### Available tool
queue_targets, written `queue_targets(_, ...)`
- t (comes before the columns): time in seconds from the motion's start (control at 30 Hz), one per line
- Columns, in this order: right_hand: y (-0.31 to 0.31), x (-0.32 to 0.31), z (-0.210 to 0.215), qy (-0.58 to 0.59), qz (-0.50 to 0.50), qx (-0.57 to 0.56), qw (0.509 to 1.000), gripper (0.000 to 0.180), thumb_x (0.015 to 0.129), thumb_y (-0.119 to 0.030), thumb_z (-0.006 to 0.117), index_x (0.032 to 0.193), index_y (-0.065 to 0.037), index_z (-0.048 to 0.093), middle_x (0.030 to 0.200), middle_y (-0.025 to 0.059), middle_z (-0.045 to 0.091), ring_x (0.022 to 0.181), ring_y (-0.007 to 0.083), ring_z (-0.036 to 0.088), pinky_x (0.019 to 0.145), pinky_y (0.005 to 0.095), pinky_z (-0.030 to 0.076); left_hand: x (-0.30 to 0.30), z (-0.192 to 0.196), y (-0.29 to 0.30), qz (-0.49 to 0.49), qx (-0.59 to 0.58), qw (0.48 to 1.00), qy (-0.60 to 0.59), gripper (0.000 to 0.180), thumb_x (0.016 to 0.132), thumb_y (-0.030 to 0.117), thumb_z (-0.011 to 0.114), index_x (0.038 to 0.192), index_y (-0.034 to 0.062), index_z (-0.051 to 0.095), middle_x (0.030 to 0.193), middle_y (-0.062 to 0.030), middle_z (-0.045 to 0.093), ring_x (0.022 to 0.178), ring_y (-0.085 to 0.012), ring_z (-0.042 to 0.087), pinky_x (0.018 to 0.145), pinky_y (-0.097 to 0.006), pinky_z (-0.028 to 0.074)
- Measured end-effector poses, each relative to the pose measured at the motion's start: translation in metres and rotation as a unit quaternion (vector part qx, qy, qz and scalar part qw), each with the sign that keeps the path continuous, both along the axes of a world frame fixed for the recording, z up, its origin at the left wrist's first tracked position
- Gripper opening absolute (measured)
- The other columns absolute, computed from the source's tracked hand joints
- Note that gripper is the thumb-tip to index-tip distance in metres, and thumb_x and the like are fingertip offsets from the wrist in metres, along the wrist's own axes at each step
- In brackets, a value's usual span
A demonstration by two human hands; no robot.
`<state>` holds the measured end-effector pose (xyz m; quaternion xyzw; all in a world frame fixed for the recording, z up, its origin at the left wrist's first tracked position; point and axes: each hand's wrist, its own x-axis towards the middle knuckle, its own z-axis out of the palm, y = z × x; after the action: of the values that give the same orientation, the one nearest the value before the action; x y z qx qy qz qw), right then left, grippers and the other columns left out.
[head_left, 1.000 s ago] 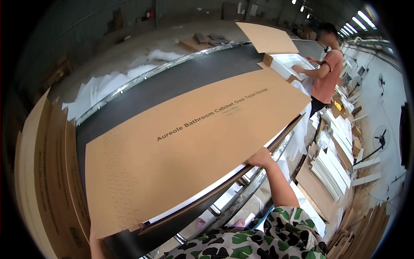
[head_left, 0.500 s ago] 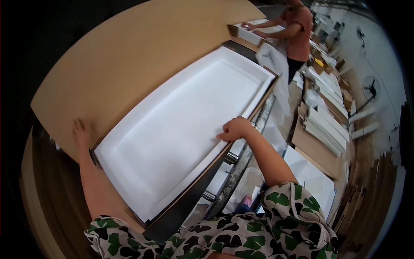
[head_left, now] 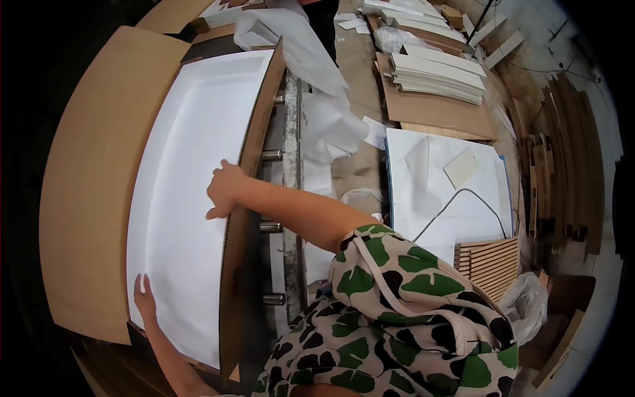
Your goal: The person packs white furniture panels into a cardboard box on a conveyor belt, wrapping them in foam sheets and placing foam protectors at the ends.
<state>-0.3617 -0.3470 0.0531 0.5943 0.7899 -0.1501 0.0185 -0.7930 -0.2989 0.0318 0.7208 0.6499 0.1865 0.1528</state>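
A long white foam tray (head_left: 173, 218) with a shallow recess sits inside an opened brown cardboard box (head_left: 254, 132). My right hand (head_left: 228, 190) lies on the tray's right rim beside the box wall, thumb spread from the fingers. At the tray's left edge, toward its near end, my left hand (head_left: 145, 301) touches the foam with its fingers up and apart. Whether those fingers reach under the rim is hidden. A wide cardboard flap (head_left: 92, 192) is folded out on the left.
A metal roller conveyor (head_left: 292, 165) runs along the box's right side. Crumpled white wrap (head_left: 288, 40) hangs over the far end, near another person. White boards (head_left: 436, 76) are stacked on the right, with a white panel (head_left: 413, 218) nearer and brown cardboard (head_left: 569, 159) along the wall.
The view has swung right, so the box stands more upright in it. My left hand has gone from the cardboard flap to the foam's edge. My right hand stays on the right rim.
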Motion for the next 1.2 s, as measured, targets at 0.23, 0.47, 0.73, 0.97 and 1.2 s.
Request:
queue_targets(0.23,-0.032,0.065,-0.027,0.41,0.038,0.441,0.798,0.032,0.078,-0.034,0.059,0.091,-0.005,0.063,0.103,0.0097,0.058,0.108,0.0311,0.046,0.098,0.0472,0.028,0.232,0.068,-0.067,-0.105,0.031,0.991,-0.077,0.035,0.092,0.018,0.049,0.121,-0.0008,0.051,0.121,-0.0151,0.053,0.117,-0.0243,0.047,0.099,-0.033,0.033)
queue_targets(0.47,-0.211,0.308,-0.231,0.286,-0.263,0.109,0.915,0.029,0.077,-0.021,0.058,0.103,-0.006,0.059,0.106,0.0176,0.057,0.1,0.037,0.052,0.084,0.0443,0.044,0.317,0.08,-0.056,-0.022,0.07,0.996,-0.053,0.034,0.088,0.021,0.055,0.115,-0.0005,0.056,0.117,-0.0153,0.057,0.113,-0.0232,0.05,0.096,-0.031,0.036)
queue_targets(0.73,-0.55,0.555,-0.337,0.017,-0.689,-0.232,0.686,0.039,0.084,-0.032,0.051,0.097,0.003,0.06,0.1,0.0238,0.061,0.092,0.0411,0.058,0.081,0.0471,0.046,0.403,0.083,-0.03,0.025,0.097,0.993,-0.056,0.036,0.086,0.031,0.059,0.111,0.0056,0.06,0.113,-0.0138,0.059,0.107,-0.023,0.055,0.077,-0.03,0.045)
queue_targets(0.97,-0.638,0.586,-0.393,0.042,-0.544,-0.294,0.785,0.029,0.089,-0.023,0.039,0.084,-0.006,0.063,0.081,0.0181,0.063,0.073,0.0356,0.061,0.064,0.0468,0.049,0.471,0.046,0.019,0.034,0.166,0.982,-0.082,0.025,0.086,0.021,0.06,0.102,0.0016,0.064,0.101,-0.0101,0.065,0.092,-0.0159,0.06,0.074,-0.027,0.047)
queue_targets(1.2,-0.396,0.576,-0.311,0.177,-0.628,-0.139,0.745,0.036,0.083,-0.034,0.05,0.091,-0.001,0.064,0.091,0.0203,0.063,0.09,0.0364,0.059,0.081,0.0399,0.046,0.666,0.036,-0.01,-0.292,0.291,0.904,-0.117,0.007,0.08,0.003,0.06,0.085,0.0022,0.064,0.085,-0.0075,0.065,0.085,-0.0225,0.062,0.089,-0.037,0.04)
